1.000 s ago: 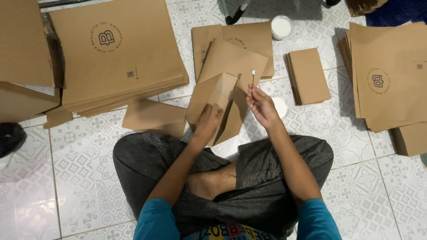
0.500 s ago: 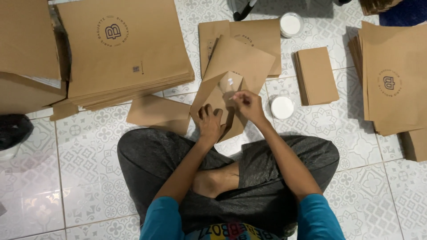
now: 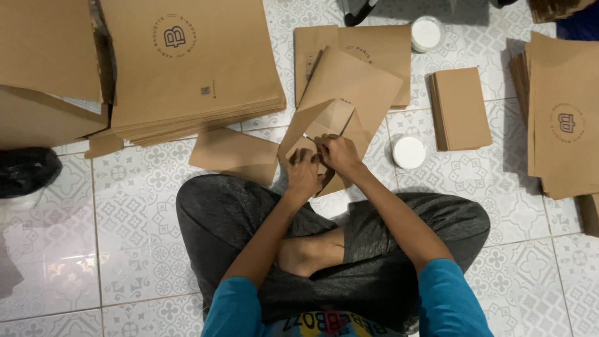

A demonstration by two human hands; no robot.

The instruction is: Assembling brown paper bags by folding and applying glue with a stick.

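Observation:
I sit cross-legged on a tiled floor with a partly folded brown paper bag [image 3: 340, 93] lying in front of my knees. My left hand [image 3: 303, 175] presses down on the bag's folded bottom flap [image 3: 324, 122]. My right hand [image 3: 337, 153] rests beside it on the same flap, fingers curled and pinching at the paper; a small light tip shows at its fingers, too small to identify. Both hands touch each other over the flap. A round white lid [image 3: 409, 151] lies on the floor just right of my right hand.
A thick stack of flat brown printed sheets [image 3: 187, 62] lies at upper left, another stack [image 3: 564, 118] at the right edge. A small pile of folded bags [image 3: 462, 107], a loose brown piece [image 3: 234, 156], a white jar [image 3: 427, 32] and a black bag [image 3: 25, 171] surround me.
My right hand, raised a second ago holding a small stick above the bag, has come down onto the folded flap beside my left hand. The left hand stayed on the bag.

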